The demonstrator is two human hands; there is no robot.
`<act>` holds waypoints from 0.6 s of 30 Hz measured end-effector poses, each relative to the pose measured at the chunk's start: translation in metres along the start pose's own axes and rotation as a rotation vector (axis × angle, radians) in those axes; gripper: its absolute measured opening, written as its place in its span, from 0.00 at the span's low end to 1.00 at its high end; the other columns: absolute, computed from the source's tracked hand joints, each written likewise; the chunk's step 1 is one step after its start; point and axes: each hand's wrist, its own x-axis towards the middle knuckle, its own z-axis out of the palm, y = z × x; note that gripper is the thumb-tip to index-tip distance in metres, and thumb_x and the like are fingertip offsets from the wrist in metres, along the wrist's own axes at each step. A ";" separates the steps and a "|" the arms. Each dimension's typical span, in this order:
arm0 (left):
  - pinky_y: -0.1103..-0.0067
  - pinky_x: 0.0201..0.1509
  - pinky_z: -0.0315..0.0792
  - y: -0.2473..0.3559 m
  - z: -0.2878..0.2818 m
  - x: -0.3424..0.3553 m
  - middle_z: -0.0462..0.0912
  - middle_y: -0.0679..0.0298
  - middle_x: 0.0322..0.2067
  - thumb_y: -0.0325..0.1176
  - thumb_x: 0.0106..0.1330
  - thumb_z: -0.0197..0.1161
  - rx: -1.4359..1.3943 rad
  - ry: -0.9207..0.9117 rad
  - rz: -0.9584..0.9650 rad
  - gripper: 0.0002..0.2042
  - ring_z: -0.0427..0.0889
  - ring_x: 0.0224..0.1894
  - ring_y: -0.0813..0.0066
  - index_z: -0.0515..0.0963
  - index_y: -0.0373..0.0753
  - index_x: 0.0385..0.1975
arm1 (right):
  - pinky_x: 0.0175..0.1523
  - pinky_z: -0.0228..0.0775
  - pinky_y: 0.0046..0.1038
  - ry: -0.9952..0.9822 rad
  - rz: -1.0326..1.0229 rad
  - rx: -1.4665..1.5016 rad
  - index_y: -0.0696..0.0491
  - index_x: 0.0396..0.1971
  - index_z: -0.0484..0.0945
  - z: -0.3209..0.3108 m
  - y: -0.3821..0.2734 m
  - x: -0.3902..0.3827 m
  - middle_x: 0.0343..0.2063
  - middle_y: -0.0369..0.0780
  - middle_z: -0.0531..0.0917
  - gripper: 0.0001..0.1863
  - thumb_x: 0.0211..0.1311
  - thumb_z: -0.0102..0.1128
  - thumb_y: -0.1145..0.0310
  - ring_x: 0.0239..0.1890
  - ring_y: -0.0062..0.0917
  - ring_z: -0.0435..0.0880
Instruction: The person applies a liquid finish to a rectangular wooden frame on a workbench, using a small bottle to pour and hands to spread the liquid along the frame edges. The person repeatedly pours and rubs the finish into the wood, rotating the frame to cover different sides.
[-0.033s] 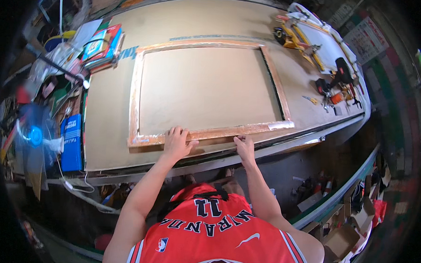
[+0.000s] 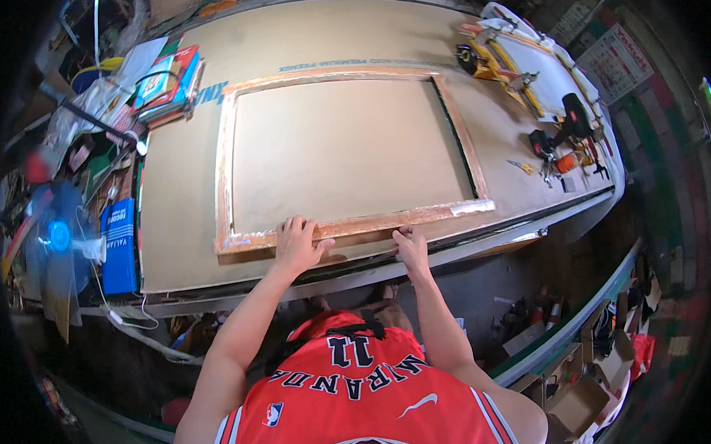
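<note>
A rectangular wooden frame (image 2: 355, 223) lies flat on the brown-covered workbench (image 2: 178, 243), its wood worn and patched with whitish marks. My left hand (image 2: 297, 247) grips its near rail left of the middle, fingers laid over the top and thumb pointing right. Farther right along the same rail, my right hand (image 2: 412, 250) pinches the near edge between thumb and bent fingers. The undersides of the rail and the fingertips of my right hand are partly hidden. Inside the frame only the brown sheet shows.
Stacked books (image 2: 166, 86) and a blue box (image 2: 120, 245) stand on the left, near a fan (image 2: 59, 235). At right are a yellow clamp-like rig (image 2: 502, 67), a cordless drill (image 2: 574, 120) and scissors (image 2: 521, 167). Cardboard boxes (image 2: 578, 406) sit behind me on the right.
The view has shifted slightly, so the bench and frame appear a little farther left. Both hands keep their hold on the near rail.
</note>
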 end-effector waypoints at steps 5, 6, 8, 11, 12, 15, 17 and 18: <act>0.56 0.63 0.64 0.055 0.037 0.028 0.75 0.53 0.53 0.44 0.65 0.68 -0.054 0.278 0.092 0.23 0.72 0.59 0.52 0.77 0.36 0.55 | 0.36 0.75 0.26 -0.172 0.003 -0.061 0.62 0.48 0.79 -0.067 -0.008 0.027 0.34 0.40 0.85 0.16 0.68 0.65 0.65 0.32 0.21 0.82; 0.56 0.64 0.64 0.076 0.042 0.043 0.75 0.52 0.53 0.41 0.65 0.67 -0.070 0.279 0.126 0.21 0.72 0.59 0.51 0.78 0.36 0.54 | 0.36 0.75 0.25 -0.139 -0.048 -0.141 0.61 0.48 0.79 -0.083 -0.004 0.039 0.34 0.39 0.85 0.16 0.69 0.65 0.65 0.32 0.20 0.82; 0.56 0.64 0.64 0.114 0.058 0.067 0.75 0.53 0.54 0.38 0.65 0.67 -0.118 0.250 0.174 0.20 0.73 0.58 0.50 0.77 0.36 0.54 | 0.36 0.76 0.25 -0.102 -0.107 -0.193 0.60 0.48 0.80 -0.116 0.002 0.056 0.34 0.39 0.85 0.15 0.69 0.65 0.65 0.32 0.20 0.83; 0.57 0.65 0.64 0.167 0.084 0.093 0.76 0.54 0.53 0.35 0.64 0.66 -0.212 0.156 0.219 0.20 0.74 0.58 0.51 0.77 0.36 0.56 | 0.37 0.76 0.25 -0.111 -0.095 -0.133 0.60 0.48 0.80 -0.164 0.004 0.066 0.34 0.38 0.85 0.14 0.70 0.64 0.66 0.32 0.20 0.83; 0.57 0.65 0.64 0.188 0.084 0.099 0.77 0.55 0.52 0.34 0.64 0.66 -0.242 0.124 0.237 0.20 0.74 0.58 0.52 0.77 0.37 0.55 | 0.37 0.76 0.25 -0.127 -0.069 -0.130 0.60 0.48 0.80 -0.181 -0.004 0.063 0.34 0.38 0.85 0.14 0.70 0.63 0.66 0.32 0.20 0.83; 0.57 0.65 0.64 0.234 0.105 0.112 0.79 0.56 0.49 0.33 0.65 0.66 -0.271 0.122 0.307 0.17 0.75 0.57 0.54 0.79 0.37 0.52 | 0.37 0.76 0.25 -0.119 -0.083 -0.164 0.60 0.47 0.80 -0.225 0.015 0.068 0.33 0.37 0.84 0.13 0.71 0.62 0.67 0.32 0.20 0.83; 0.58 0.65 0.64 0.256 0.115 0.114 0.80 0.56 0.47 0.33 0.65 0.65 -0.271 0.125 0.339 0.14 0.76 0.57 0.54 0.80 0.38 0.49 | 0.37 0.76 0.25 -0.096 -0.076 -0.152 0.60 0.47 0.80 -0.250 0.034 0.066 0.33 0.37 0.84 0.12 0.71 0.62 0.68 0.32 0.19 0.83; 0.58 0.65 0.64 0.265 0.116 0.116 0.80 0.56 0.47 0.33 0.65 0.65 -0.292 0.091 0.330 0.14 0.76 0.57 0.54 0.80 0.38 0.49 | 0.37 0.76 0.25 -0.084 -0.049 -0.121 0.60 0.46 0.80 -0.260 0.040 0.063 0.32 0.37 0.84 0.12 0.71 0.62 0.68 0.32 0.19 0.83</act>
